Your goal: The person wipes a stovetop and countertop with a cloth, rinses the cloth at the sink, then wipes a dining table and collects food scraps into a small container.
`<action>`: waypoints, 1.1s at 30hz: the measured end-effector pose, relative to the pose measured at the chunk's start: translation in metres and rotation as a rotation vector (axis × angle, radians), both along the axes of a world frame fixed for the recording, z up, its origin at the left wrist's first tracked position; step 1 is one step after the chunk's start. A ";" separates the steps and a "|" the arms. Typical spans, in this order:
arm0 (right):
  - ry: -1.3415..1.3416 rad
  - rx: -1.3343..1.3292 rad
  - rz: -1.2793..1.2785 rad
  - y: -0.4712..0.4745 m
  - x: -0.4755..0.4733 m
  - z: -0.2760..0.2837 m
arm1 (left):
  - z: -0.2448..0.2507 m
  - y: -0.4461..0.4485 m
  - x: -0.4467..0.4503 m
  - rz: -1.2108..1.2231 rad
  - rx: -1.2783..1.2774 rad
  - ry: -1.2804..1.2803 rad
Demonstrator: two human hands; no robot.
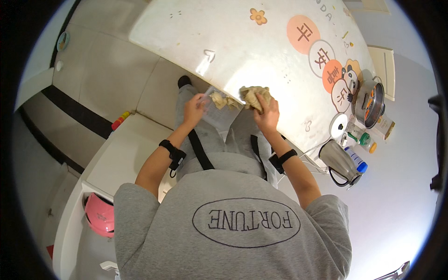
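Observation:
My left hand (195, 110) grips the rim of a clear plastic container (218, 119), held at the near edge of the white table (224, 38). Pale crumpled scraps (218, 100), perhaps tissue or peel, lie in the container, partly under the table edge. On the tabletop beside that edge, my right hand (267, 113) is closed on a bunched beige cloth (255, 98). The cloth lies just right of the container.
A metal pot (367, 103), a white lid (338, 126), a glass jar (360, 134), a blue-capped container (356, 160) and a steel kettle (337, 159) stand at the right. A pink helmet (100, 215) sits on a lower-left shelf.

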State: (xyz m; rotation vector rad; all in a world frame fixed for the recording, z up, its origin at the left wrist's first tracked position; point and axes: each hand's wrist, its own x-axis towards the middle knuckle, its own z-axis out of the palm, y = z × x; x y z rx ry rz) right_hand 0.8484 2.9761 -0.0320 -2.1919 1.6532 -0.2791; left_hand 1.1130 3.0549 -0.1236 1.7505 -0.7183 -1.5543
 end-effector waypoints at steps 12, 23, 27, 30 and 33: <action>-0.619 0.515 0.052 -0.050 0.040 0.021 | -0.017 0.022 0.008 0.032 -0.076 -0.129; -0.745 0.238 -0.716 -0.128 -0.017 0.012 | -0.002 0.048 0.126 0.375 -0.060 -0.054; -0.723 0.251 -0.792 -0.109 0.048 0.042 | 0.019 0.056 0.210 0.486 -0.058 -0.045; -0.850 0.451 -0.758 -0.105 0.125 0.065 | 0.043 0.050 0.280 0.557 -0.131 -0.019; -0.880 0.654 -0.423 -0.118 0.197 0.093 | 0.073 0.029 0.342 0.544 -0.176 0.073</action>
